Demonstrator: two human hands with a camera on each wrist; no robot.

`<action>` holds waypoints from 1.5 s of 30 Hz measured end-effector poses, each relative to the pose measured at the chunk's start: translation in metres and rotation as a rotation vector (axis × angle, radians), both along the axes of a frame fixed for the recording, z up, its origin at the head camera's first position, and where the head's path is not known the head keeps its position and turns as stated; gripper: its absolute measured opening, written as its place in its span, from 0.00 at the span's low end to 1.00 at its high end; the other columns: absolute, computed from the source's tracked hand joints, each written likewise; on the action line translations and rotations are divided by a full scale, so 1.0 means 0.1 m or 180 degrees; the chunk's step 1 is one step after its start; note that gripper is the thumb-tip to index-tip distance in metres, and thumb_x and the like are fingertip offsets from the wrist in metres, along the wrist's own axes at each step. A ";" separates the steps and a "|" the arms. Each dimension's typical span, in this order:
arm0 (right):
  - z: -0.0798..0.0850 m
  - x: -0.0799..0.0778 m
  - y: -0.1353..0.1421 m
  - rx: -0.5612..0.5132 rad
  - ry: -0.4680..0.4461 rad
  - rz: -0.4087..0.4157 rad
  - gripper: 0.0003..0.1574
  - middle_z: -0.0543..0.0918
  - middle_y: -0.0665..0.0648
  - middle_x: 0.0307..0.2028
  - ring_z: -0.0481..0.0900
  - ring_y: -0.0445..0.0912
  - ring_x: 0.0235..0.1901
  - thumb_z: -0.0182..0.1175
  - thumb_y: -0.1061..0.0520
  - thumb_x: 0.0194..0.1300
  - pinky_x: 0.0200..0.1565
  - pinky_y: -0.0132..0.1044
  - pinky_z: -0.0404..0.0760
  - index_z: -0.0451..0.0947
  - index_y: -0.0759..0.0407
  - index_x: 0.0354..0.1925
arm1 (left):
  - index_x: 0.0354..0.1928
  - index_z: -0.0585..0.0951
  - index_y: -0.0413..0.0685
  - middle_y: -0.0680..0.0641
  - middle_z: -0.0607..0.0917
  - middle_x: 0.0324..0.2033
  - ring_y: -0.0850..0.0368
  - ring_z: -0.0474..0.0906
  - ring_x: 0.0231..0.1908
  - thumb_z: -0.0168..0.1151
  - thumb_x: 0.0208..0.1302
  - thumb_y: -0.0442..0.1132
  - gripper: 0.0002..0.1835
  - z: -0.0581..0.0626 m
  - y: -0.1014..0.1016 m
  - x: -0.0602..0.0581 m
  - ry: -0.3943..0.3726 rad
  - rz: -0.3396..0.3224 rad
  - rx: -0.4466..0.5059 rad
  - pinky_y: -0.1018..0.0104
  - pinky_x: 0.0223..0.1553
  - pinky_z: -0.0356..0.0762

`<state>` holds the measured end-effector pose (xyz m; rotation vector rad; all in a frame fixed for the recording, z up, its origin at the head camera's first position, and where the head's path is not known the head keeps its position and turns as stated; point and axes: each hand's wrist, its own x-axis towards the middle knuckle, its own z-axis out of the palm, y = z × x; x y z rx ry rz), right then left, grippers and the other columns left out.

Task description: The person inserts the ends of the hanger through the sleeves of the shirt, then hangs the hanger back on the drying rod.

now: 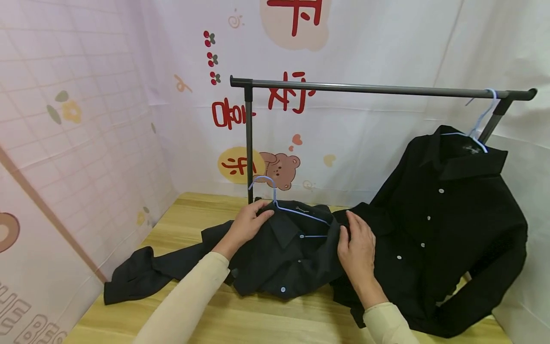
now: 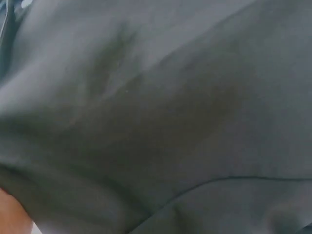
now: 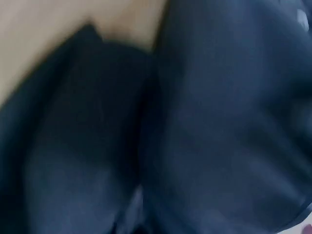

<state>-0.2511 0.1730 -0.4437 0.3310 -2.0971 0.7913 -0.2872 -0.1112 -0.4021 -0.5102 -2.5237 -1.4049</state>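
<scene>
A black button-up shirt (image 1: 266, 260) lies bunched on the wooden table in the head view, one sleeve stretched out to the left. Inside its collar sits a light blue hanger (image 1: 275, 193), the hook standing up out of the neck. My left hand (image 1: 246, 224) pinches the shirt's left shoulder beside the collar, close to the hook. On the other side, my right hand (image 1: 358, 246) holds the right shoulder between thumb and fingers. Black cloth (image 2: 161, 112) fills nearly all of the left wrist view. Blurred dark folds (image 3: 209, 117) cover most of the right wrist view.
A dark metal clothes rail (image 1: 365, 88) stands behind the shirt. At its right end a second black shirt (image 1: 472, 205) hangs on another blue hanger (image 1: 483, 117), its lower part reaching the table (image 1: 275, 317). Behind is a printed white backdrop (image 1: 365, 43).
</scene>
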 end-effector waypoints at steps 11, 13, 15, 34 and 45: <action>0.18 -0.11 0.02 0.0913 -0.0513 0.0705 0.11 0.86 0.55 0.35 0.84 0.52 0.35 0.67 0.55 0.65 0.44 0.52 0.80 0.84 0.59 0.45 | 0.55 0.82 0.45 0.48 0.84 0.45 0.53 0.77 0.44 0.59 0.73 0.39 0.13 0.06 0.13 0.05 -0.0148 -0.0287 0.0013 0.56 0.49 0.75; 0.19 -0.09 -0.07 0.0845 -0.0558 0.0667 0.11 0.86 0.54 0.35 0.84 0.51 0.34 0.67 0.54 0.65 0.40 0.50 0.81 0.84 0.57 0.43 | 0.58 0.81 0.45 0.48 0.84 0.50 0.53 0.78 0.50 0.59 0.73 0.40 0.15 0.06 0.16 0.07 -0.0140 -0.0320 -0.0042 0.54 0.54 0.75; 0.19 -0.07 -0.14 0.0706 -0.0617 0.0595 0.10 0.86 0.53 0.35 0.83 0.50 0.32 0.67 0.53 0.65 0.36 0.48 0.81 0.84 0.56 0.43 | 0.59 0.81 0.45 0.47 0.83 0.53 0.52 0.78 0.54 0.60 0.72 0.40 0.17 0.04 0.17 0.08 -0.0101 -0.0320 -0.0128 0.53 0.58 0.73; 0.08 -0.06 0.11 -0.0618 -0.1566 -0.0110 0.20 0.85 0.60 0.38 0.79 0.55 0.38 0.60 0.44 0.71 0.40 0.48 0.72 0.83 0.60 0.44 | 0.44 0.87 0.48 0.49 0.87 0.39 0.50 0.83 0.41 0.66 0.67 0.41 0.08 -0.32 -0.84 0.08 0.0064 0.0357 -0.0770 0.51 0.46 0.79; -0.08 0.01 0.14 -0.0790 -0.1488 -0.0223 0.18 0.85 0.62 0.40 0.81 0.57 0.39 0.62 0.46 0.70 0.42 0.51 0.74 0.83 0.61 0.44 | 0.49 0.84 0.35 0.36 0.85 0.44 0.41 0.82 0.37 0.61 0.69 0.32 0.10 -0.45 -1.25 0.11 0.0253 0.1277 -0.1073 0.46 0.43 0.78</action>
